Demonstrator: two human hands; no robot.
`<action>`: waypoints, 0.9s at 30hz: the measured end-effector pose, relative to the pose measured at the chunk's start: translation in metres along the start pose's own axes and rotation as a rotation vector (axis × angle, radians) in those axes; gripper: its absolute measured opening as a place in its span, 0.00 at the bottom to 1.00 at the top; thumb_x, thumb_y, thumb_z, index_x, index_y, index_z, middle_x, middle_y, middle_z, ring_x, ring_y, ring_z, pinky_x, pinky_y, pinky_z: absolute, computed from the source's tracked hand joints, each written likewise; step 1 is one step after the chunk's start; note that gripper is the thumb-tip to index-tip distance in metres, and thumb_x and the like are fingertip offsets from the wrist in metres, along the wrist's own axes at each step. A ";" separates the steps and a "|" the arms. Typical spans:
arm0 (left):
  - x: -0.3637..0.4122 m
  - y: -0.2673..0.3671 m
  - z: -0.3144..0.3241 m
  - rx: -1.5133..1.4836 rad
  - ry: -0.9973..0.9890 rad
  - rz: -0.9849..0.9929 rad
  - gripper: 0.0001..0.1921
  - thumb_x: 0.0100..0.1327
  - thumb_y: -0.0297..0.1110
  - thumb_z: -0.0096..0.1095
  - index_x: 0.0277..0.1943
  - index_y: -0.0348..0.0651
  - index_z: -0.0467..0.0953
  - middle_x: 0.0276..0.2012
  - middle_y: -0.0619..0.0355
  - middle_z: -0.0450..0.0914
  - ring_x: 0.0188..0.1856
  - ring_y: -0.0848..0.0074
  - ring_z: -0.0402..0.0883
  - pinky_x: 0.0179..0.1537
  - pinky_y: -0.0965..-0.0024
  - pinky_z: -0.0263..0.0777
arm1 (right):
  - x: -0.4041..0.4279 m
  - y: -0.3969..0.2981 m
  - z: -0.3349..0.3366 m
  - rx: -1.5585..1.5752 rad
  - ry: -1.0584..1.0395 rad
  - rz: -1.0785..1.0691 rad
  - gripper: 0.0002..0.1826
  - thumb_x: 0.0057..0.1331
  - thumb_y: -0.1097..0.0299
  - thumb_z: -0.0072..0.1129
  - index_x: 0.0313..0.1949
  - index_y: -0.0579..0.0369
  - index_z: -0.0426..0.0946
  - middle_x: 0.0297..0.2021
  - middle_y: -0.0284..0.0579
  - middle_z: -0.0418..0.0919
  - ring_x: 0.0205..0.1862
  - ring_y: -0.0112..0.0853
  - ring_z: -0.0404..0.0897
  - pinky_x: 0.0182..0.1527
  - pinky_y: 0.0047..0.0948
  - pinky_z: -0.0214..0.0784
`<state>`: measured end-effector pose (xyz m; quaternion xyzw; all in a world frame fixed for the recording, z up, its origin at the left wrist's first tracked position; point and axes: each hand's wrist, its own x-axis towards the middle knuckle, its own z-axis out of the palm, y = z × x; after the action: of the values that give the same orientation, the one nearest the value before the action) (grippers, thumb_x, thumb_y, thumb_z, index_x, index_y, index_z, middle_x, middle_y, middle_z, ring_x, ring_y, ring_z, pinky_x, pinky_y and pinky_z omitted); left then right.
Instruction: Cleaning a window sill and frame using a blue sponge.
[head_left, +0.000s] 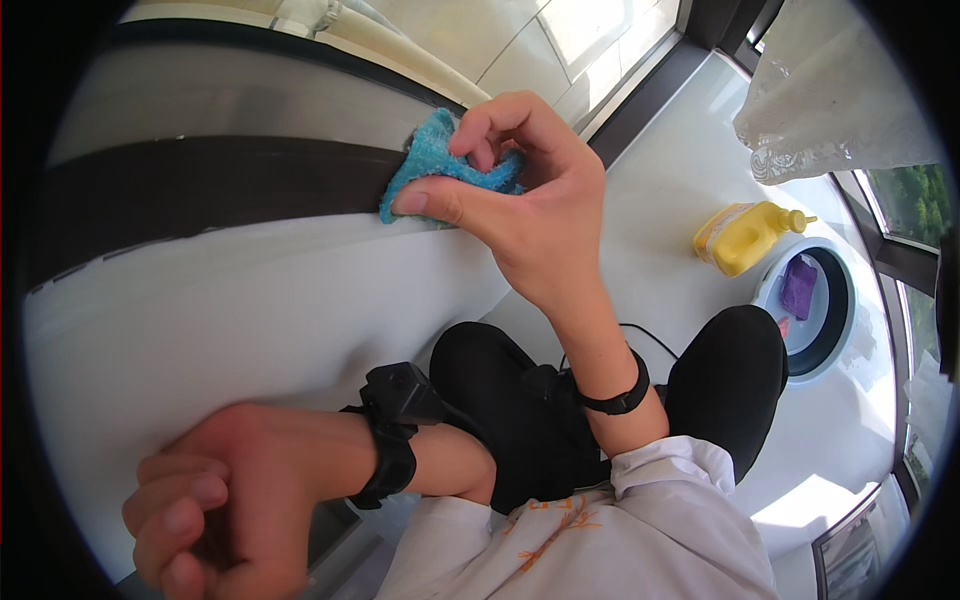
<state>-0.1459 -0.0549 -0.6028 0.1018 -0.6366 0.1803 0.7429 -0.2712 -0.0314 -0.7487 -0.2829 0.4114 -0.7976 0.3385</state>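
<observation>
My right hand (551, 202) pinches a folded blue terry cloth (426, 166) between thumb and fingers. The cloth wraps over the edge of a dark brown window-frame rail (225, 178) and touches it. Above that rail runs a greyish pane (262, 94); below it is a white wall surface (247, 285). At the lower left, my left hand (255, 495) is loosely curled beside the white surface, with nothing visible in it. A black strap with a small device (401, 394) is on the left wrist, and a black band (619, 394) circles the right forearm.
On the white floor to the right stands a yellow jug (746, 236) with a pump top. Beside it is a light blue basin (846, 300) holding a purple cloth (799, 287). A lace-edged curtain (832, 97) hangs at upper right. A black cable (649, 334) runs between my knees.
</observation>
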 end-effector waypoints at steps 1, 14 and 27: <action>0.001 0.002 0.003 -0.021 0.034 -0.018 0.11 0.55 0.32 0.42 0.18 0.43 0.65 0.14 0.55 0.65 0.11 0.76 0.50 0.18 0.74 0.44 | -0.002 0.005 -0.002 0.009 0.004 -0.002 0.17 0.50 0.77 0.78 0.35 0.54 0.76 0.29 0.27 0.69 0.32 0.17 0.67 0.36 0.17 0.61; -0.014 0.005 0.011 -0.066 0.124 -0.106 0.11 0.51 0.34 0.47 0.15 0.46 0.63 0.13 0.59 0.61 0.14 0.77 0.52 0.22 0.75 0.44 | 0.032 0.024 -0.024 0.214 -0.039 0.124 0.10 0.62 0.71 0.74 0.32 0.55 0.78 0.30 0.31 0.80 0.33 0.17 0.75 0.36 0.19 0.66; 0.000 0.003 0.014 -0.097 0.016 0.055 0.14 0.77 0.36 0.37 0.32 0.49 0.65 0.19 0.67 0.61 0.12 0.86 0.53 0.14 0.82 0.46 | -0.017 0.059 -0.063 0.239 0.129 0.199 0.13 0.68 0.75 0.64 0.51 0.61 0.82 0.41 0.40 0.86 0.42 0.26 0.83 0.47 0.25 0.76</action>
<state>-0.1599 -0.0571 -0.6012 0.0466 -0.6413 0.1704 0.7467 -0.2881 -0.0147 -0.8333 -0.1466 0.3603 -0.8199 0.4201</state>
